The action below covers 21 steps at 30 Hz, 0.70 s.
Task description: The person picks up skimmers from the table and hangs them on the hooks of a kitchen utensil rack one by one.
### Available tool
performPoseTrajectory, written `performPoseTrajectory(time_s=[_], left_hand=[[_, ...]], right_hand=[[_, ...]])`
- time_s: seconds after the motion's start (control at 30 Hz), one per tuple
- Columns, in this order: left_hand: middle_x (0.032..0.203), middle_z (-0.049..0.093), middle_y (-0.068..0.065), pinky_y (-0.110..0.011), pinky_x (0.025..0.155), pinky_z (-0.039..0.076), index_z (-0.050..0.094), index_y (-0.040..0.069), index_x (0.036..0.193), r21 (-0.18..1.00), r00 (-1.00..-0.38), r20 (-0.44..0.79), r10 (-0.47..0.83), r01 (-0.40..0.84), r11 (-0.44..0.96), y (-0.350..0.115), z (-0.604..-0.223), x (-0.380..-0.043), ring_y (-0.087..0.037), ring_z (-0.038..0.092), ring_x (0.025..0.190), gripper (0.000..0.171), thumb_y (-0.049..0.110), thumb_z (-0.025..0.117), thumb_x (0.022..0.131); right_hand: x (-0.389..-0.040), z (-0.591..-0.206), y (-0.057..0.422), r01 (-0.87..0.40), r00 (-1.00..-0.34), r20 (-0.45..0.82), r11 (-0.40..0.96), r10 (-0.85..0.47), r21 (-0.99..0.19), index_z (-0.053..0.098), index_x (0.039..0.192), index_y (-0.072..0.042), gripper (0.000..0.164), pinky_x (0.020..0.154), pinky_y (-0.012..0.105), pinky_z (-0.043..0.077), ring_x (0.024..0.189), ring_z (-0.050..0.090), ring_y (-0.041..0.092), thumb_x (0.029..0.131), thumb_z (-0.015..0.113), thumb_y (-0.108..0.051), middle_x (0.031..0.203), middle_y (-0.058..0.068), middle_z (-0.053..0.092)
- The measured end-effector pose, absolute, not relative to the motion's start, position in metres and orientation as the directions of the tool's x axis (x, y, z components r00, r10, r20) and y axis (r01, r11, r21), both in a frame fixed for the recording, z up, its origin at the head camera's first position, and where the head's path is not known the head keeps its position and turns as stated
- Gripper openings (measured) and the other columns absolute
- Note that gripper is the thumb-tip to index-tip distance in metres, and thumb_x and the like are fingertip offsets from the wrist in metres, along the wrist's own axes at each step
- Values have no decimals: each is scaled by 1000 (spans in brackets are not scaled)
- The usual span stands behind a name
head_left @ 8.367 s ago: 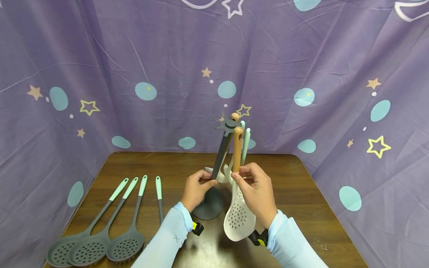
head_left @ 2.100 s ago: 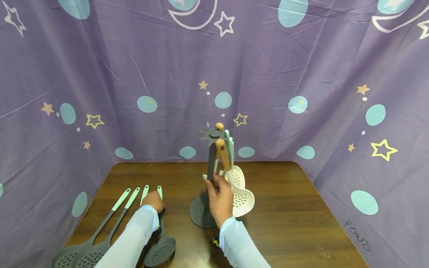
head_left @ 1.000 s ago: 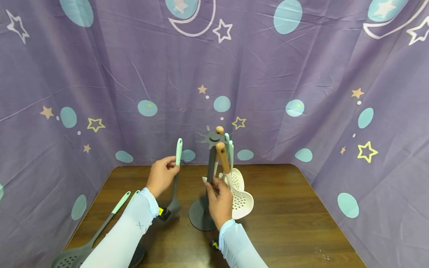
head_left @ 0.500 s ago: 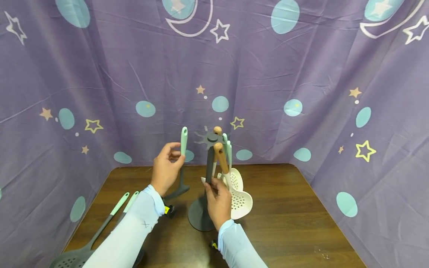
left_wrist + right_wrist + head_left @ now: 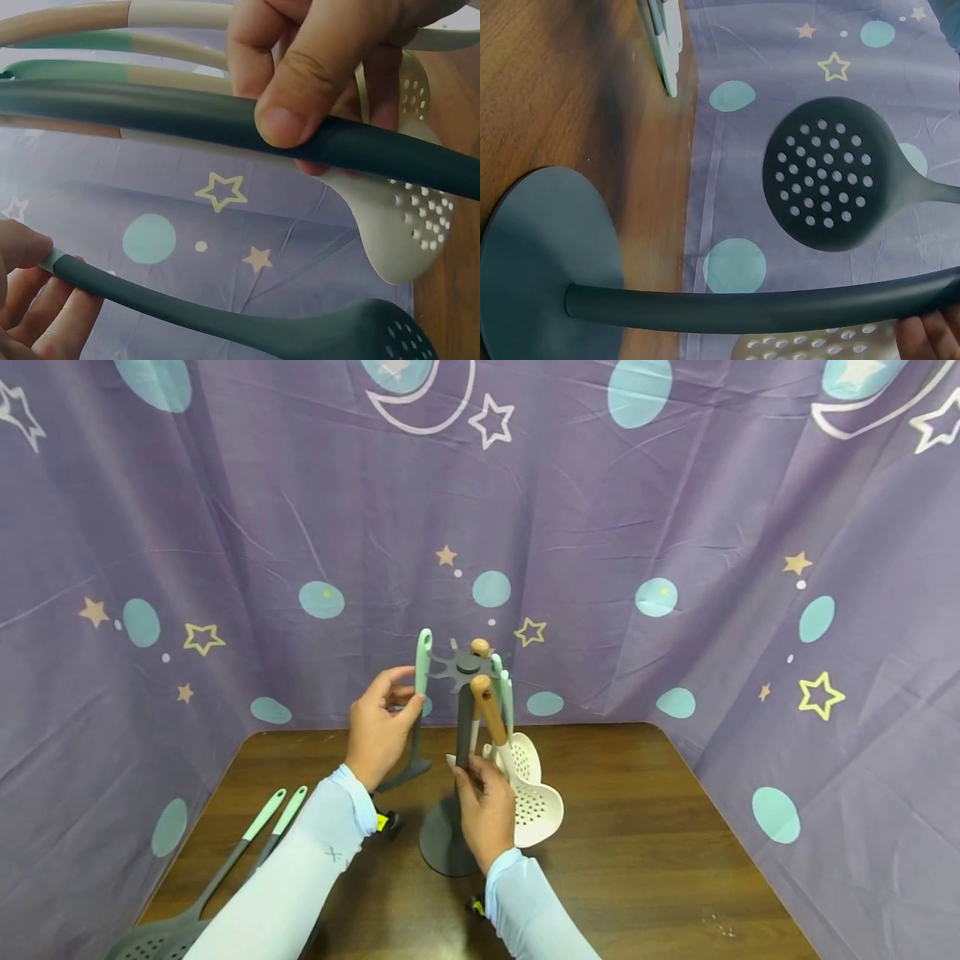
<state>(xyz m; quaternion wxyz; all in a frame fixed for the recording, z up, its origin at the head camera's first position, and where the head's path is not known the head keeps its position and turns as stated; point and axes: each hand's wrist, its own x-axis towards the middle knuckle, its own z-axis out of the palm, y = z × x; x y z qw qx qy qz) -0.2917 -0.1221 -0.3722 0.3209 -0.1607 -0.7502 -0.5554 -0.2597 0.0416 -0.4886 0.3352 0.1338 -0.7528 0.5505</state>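
My left hand pinches the mint-green handle of a skimmer, held upright left of a dark grey utensil stand. The skimmer's grey perforated head hangs above the table in the right wrist view. My right hand grips the stand's post between thumb and fingers. The skimmer's top is level with the stand's hooked crown, close to its left hooks. On the right side hang a white skimmer with a wooden handle and several other white utensils, some with mint handles.
More grey skimmers with mint handles lie at the left of the wooden table, partly covered by my left sleeve. A purple patterned curtain stands behind and along both sides.
My left hand has lifted a grey skimmer off the table and carried it up and right to the stand. My right hand, earlier on a wooden handle, has since moved to the post.
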Motion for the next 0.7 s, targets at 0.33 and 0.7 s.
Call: performPoseTrajectory(time_s=[0.33, 0.7], left_hand=[[103, 77, -8, -30, 75, 62, 68, 13, 130, 697, -719, 691, -76, 635, 333, -113, -369, -296, -20, 74, 90, 38, 8, 77, 94], [104, 77, -10, -34, 78, 62, 69, 14, 131, 708, -725, 684, -76, 635, 309, -109, -373, -300, -22, 74, 94, 38, 12, 78, 94]], right_hand=[[-264, -492, 40, -575, -727, 667, 384, 165, -722, 75, 110, -9, 16, 78, 33, 61, 87, 72, 16, 94, 77, -10, 100, 3, 76], [-267, -494, 39, -592, -716, 677, 366, 172, -718, 76, 108, -9, 15, 77, 33, 62, 86, 72, 17, 94, 77, -9, 98, 3, 76]])
